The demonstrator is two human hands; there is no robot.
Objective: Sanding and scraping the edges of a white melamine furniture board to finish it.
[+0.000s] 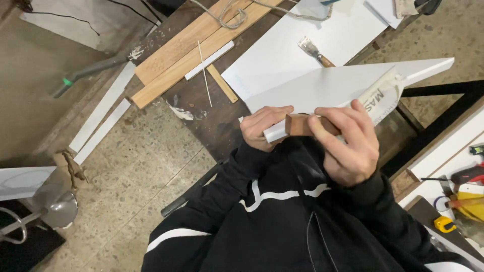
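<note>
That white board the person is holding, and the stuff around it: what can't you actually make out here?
- Head view: the near end of the white board, covered by the left hand and right hand.
- Most of the brown block, wrapped by the right hand's fingers.
- The tube on the board, its lower end behind the right hand.
- The tools at the right, cut off by the frame edge.

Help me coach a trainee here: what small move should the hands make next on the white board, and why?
Probably slide the wooden block along the near edge of the white board. The right hand grips the block against that edge, and the left hand steadies the board at its near corner. The rest of the edge runs on toward the far tip, so a stroke that way seems likely.
</note>
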